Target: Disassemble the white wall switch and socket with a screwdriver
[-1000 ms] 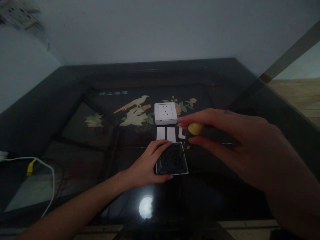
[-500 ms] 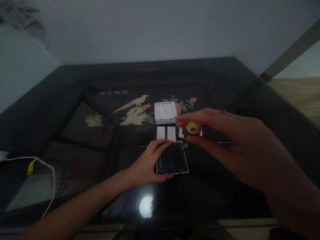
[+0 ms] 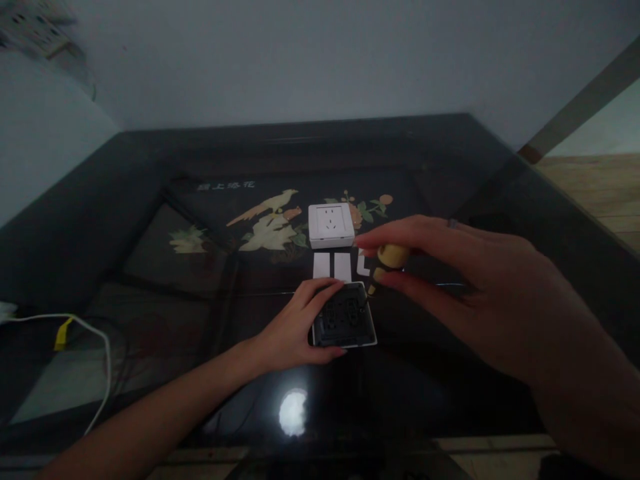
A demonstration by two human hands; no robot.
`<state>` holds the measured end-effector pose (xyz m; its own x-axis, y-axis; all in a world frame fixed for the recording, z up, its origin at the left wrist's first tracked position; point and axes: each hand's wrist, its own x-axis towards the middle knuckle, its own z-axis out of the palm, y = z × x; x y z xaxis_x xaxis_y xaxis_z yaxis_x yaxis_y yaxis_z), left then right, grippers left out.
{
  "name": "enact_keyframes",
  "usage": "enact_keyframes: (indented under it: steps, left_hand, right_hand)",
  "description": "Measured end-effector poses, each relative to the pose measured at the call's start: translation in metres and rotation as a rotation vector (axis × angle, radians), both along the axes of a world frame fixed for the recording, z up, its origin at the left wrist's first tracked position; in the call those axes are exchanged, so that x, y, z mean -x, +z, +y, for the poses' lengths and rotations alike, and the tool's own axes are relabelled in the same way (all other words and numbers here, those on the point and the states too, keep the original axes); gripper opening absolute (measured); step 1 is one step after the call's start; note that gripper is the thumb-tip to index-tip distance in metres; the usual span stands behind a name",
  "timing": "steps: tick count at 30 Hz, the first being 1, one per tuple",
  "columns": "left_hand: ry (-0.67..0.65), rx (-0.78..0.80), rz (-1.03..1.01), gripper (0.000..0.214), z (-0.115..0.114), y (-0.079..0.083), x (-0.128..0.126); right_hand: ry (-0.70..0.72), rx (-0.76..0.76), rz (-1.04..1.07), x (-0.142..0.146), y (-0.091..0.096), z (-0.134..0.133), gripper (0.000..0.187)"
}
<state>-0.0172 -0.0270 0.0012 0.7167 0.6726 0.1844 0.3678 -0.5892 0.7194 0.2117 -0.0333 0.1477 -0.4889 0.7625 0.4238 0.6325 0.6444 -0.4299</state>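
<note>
- Head view: the square box [image 3: 351,323] lay between the two hands, against the palm side of the left hand [image 3: 300,323] and below and left of the right fingertips.
- The left hand gripped the box from its left side, fingers at the far edge, thumb along the near edge.
- The right hand [image 3: 475,287] pinched a screwdriver [image 3: 393,256] between thumb and fingers, its lower end slanting down toward the box's far right corner; whether the tip touched was too dark to tell.
- The box faced upward, with a thin white rim and a dark interior holding two rounded dark fittings side by side.
- The screwdriver had a stubby yellow handle, partly covered by the right fingers.
- Just beyond the left fingertips lay two white plates [image 3: 343,267], side by side.
- Farther out, past the plates, sat a white socket [image 3: 331,223], slots up.
- A white frame piece [image 3: 363,265] showed partly behind the right fingertips.
</note>
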Motion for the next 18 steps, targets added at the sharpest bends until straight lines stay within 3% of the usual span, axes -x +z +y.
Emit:
enact_keyframes:
  steps: [3, 8, 14, 18]
  left_hand:
    - [0.002, 0.001, 0.003, 0.093, 0.0, 0.0, 0.0]
    - [0.009, -0.005, 0.015, 0.094, 0.0, -0.001, 0.001]
    - [0.001, 0.011, 0.011, 0.096, 0.0, 0.0, 0.001]
    - [-0.001, 0.009, 0.008, 0.095, 0.0, -0.002, 0.001]
  right_hand:
    - [0.074, 0.044, -0.006, -0.004, 0.001, 0.001, 0.026]
    - [-0.076, -0.129, 0.063, 0.008, -0.01, -0.001, 0.007]
    - [-0.11, -0.026, 0.023, 0.006, -0.005, -0.001, 0.029]
    - [-0.002, 0.006, 0.035, 0.0, -0.003, 0.0, 0.02]
